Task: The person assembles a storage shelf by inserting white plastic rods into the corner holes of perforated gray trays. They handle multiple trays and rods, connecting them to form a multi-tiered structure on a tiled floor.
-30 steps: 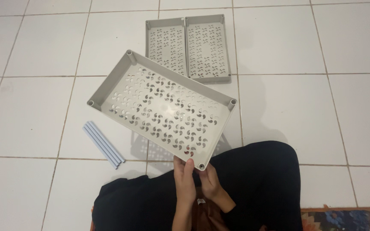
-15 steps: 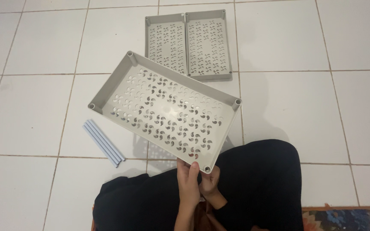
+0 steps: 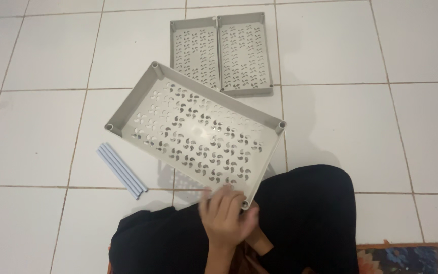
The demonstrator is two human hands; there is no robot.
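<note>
A grey perforated tray (image 3: 193,127) with a socket at each corner is held tilted above the white tile floor, its near corner over my lap. My left hand (image 3: 224,213), blurred, lies over that near corner with the fingers curled on the rim. My right hand (image 3: 260,240) is mostly hidden under the left hand and the corner; only its wrist side shows, still at the tray's underside.
Two more grey perforated trays (image 3: 221,50) lie side by side on the floor beyond. A bundle of pale blue tubes (image 3: 121,170) lies to the left. My black-clothed lap (image 3: 305,213) fills the bottom, with a patterned rug edge (image 3: 411,259) at the lower right.
The tray has turned slightly and shifted to the right. My left hand slid up over the near corner and now covers the right hand.
</note>
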